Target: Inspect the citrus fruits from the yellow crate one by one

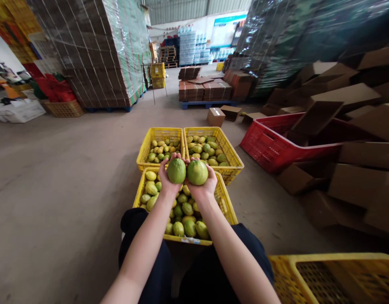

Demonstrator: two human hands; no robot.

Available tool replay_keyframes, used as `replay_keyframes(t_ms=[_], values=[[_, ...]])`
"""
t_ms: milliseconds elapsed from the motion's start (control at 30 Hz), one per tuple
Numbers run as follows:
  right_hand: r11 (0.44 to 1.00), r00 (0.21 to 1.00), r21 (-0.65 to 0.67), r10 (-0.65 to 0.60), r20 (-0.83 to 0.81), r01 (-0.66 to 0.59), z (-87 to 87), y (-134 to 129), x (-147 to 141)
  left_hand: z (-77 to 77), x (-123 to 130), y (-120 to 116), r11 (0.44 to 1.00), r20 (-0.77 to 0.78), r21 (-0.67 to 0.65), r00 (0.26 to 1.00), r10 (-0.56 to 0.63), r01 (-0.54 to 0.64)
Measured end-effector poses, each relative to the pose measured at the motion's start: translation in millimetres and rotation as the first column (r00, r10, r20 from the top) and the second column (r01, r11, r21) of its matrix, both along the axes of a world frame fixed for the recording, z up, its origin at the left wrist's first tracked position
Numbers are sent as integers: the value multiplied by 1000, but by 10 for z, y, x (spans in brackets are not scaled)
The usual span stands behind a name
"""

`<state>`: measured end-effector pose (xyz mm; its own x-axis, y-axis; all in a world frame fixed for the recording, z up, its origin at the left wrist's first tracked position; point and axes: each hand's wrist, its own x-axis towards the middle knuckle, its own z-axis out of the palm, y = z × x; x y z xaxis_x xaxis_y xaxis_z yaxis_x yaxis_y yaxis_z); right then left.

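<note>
Both hands are held out side by side, palms up, above the front yellow crate [137,195]. My left hand [168,185] cups a round green lemon [176,171], its fingers curled up behind the fruit. In my right hand [205,187] rests another green lemon [197,172], slightly larger and with a paler yellowish patch. The two lemons are close together with a narrow gap between them. Beneath the hands, the front crate holds many yellow-green lemons [190,228], partly hidden by my forearms.
Two more yellow crates of lemons, one at the back left [143,147] and one at the back right [234,158], adjoin the front one. A red crate [260,143] and loose cardboard boxes [355,185] lie to the right. Another yellow crate [289,270] stands at the lower right.
</note>
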<state>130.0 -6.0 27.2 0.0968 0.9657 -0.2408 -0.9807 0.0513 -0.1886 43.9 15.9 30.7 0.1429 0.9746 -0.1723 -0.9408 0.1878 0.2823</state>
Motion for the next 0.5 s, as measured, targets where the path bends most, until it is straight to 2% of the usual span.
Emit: replay_keyframes(t_ms=[167, 333, 400, 500], values=[[993, 1000, -111, 28, -6, -29, -52, 65, -25, -24, -2, 46, 975, -6, -220, 999, 43, -43], [941, 999, -337, 9, 38, 4, -217, 186, -24, -109, -4, 125, 884, -187, -459, 982, 0, -88], [913, 998, -407, 6, 69, 23, -282, 226, -18, -134, 3, 147, 872, -206, -482, 978, -19, -85], [898, 995, -439, 0, 96, 42, -370, 265, -7, -148, 17, 164, 872, -206, -483, 978, -26, -79]])
